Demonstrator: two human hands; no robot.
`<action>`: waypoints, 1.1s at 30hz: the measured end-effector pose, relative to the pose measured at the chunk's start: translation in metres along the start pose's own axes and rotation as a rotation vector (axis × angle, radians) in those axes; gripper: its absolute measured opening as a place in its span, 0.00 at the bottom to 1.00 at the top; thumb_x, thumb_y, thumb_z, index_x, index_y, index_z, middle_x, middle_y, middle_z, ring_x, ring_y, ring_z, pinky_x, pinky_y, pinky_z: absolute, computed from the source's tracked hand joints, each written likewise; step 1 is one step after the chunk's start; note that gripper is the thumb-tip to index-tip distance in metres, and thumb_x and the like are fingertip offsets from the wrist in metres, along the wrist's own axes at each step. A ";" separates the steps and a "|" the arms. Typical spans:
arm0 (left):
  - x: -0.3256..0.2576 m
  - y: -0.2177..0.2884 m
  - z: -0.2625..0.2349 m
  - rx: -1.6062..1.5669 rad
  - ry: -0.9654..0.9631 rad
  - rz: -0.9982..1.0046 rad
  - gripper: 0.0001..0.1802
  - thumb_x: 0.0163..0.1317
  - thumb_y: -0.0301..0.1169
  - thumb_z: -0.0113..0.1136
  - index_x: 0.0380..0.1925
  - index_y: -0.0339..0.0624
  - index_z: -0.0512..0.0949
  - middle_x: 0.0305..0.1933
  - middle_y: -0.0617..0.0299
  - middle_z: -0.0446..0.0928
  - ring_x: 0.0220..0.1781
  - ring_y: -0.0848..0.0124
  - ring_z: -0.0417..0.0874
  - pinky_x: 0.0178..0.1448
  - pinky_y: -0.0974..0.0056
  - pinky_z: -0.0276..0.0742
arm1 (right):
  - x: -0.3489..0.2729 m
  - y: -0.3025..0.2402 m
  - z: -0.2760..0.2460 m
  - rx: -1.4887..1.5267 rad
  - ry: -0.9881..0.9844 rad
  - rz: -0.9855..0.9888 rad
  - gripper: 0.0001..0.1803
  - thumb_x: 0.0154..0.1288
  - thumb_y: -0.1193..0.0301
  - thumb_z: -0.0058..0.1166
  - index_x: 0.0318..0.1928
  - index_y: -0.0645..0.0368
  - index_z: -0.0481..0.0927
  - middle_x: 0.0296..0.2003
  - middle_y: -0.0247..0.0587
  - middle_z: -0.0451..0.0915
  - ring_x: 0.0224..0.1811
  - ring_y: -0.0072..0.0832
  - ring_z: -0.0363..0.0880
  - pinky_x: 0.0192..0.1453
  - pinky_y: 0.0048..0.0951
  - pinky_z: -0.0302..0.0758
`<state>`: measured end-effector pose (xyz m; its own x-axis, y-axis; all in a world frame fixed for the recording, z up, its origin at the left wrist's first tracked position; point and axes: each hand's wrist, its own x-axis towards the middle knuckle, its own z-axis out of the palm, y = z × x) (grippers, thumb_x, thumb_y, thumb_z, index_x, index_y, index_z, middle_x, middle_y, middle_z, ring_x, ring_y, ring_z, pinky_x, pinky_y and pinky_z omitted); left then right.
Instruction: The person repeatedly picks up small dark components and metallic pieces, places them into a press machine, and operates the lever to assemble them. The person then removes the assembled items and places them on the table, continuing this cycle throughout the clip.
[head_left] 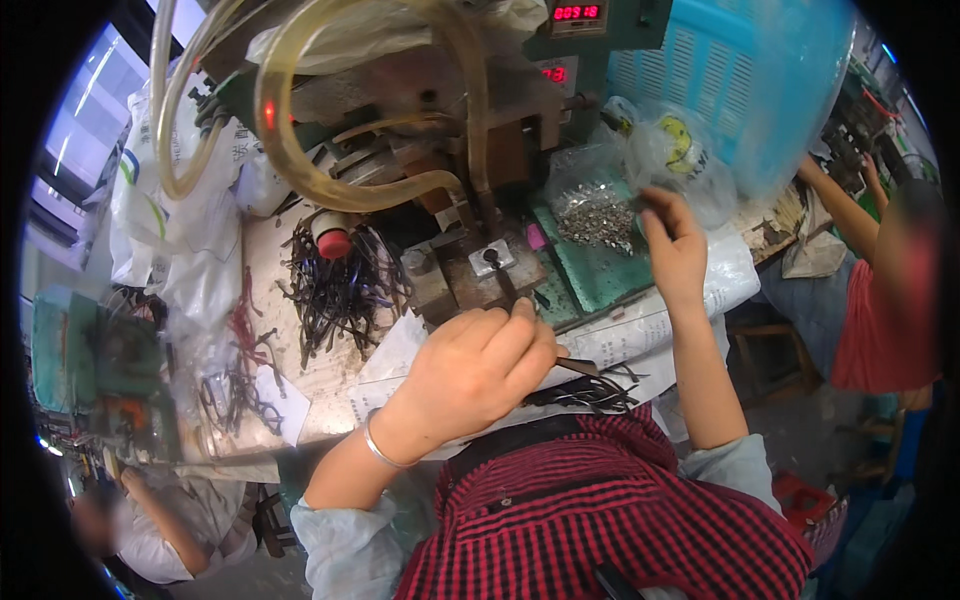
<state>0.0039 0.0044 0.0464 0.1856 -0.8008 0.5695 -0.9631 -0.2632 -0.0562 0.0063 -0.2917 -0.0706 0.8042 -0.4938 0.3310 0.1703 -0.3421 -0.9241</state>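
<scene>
Head view: we note a cluttered bench [300,385] under a press machine [420,110] with yellowish hoses [300,170]; dark straps [340,285] heaped left. Left hand [470,370], fingers [520,325] curled narrow, pinching a dark strap [585,385] near the die block [490,260]. Right hand [672,245], fingers pinched, reaches the rivet bag [595,205] on a green mat [600,270].

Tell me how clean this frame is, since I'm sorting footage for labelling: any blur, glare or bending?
Head view: fisheye bends the edges, with a black rim around the picture; the right hand over the bag of small metal parts is slightly motion-blurred; the left hand is sharp; the window at upper left is blown out.
</scene>
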 end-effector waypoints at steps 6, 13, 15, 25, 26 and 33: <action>-0.007 -0.002 0.007 0.004 0.067 -0.005 0.12 0.59 0.32 0.69 0.38 0.37 0.81 0.44 0.52 0.82 0.33 0.67 0.80 0.35 0.64 0.78 | -0.021 -0.013 -0.002 -0.421 -0.155 -0.039 0.08 0.60 0.75 0.64 0.41 0.60 0.86 0.38 0.44 0.84 0.42 0.38 0.84 0.49 0.36 0.78; -0.026 0.023 -0.027 -0.695 0.324 -0.284 0.04 0.63 0.21 0.66 0.38 0.38 0.84 0.50 0.46 0.84 0.34 0.59 0.84 0.33 0.63 0.80 | -0.039 0.010 0.024 -0.759 -0.110 -0.250 0.06 0.54 0.73 0.67 0.30 0.60 0.83 0.35 0.46 0.81 0.43 0.49 0.80 0.49 0.46 0.75; -0.026 0.046 -0.046 -1.321 0.490 -0.154 0.04 0.68 0.23 0.62 0.40 0.36 0.83 0.49 0.46 0.83 0.37 0.56 0.84 0.38 0.60 0.80 | -0.039 0.007 0.029 -0.743 -0.146 -0.279 0.05 0.56 0.74 0.64 0.32 0.61 0.83 0.33 0.48 0.81 0.41 0.50 0.80 0.47 0.48 0.75; -0.116 0.025 -0.074 -0.809 0.216 -0.517 0.14 0.65 0.36 0.69 0.42 0.37 0.84 0.40 0.53 0.84 0.42 0.53 0.85 0.47 0.55 0.81 | -0.017 0.058 0.000 -0.437 -0.143 -0.176 0.14 0.76 0.72 0.56 0.57 0.65 0.82 0.50 0.48 0.86 0.52 0.37 0.84 0.58 0.35 0.78; -0.136 0.013 -0.066 -0.425 0.139 -0.773 0.16 0.63 0.40 0.70 0.41 0.37 0.85 0.41 0.51 0.85 0.43 0.53 0.86 0.46 0.55 0.82 | -0.015 0.051 0.003 -0.437 -0.164 -0.145 0.15 0.76 0.72 0.56 0.58 0.65 0.82 0.50 0.48 0.86 0.52 0.36 0.84 0.59 0.35 0.78; -0.207 -0.083 0.036 0.201 -0.047 -1.645 0.30 0.56 0.59 0.71 0.31 0.38 0.87 0.32 0.47 0.86 0.38 0.51 0.89 0.40 0.49 0.83 | -0.053 -0.027 0.046 -0.234 -0.082 -0.002 0.15 0.68 0.65 0.66 0.47 0.63 0.88 0.47 0.50 0.89 0.48 0.36 0.86 0.56 0.32 0.79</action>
<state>0.0525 0.1725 -0.0965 0.9224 0.3734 0.0990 0.2956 -0.8472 0.4414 -0.0148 -0.2199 -0.0713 0.8491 -0.4295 0.3076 0.0431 -0.5240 -0.8506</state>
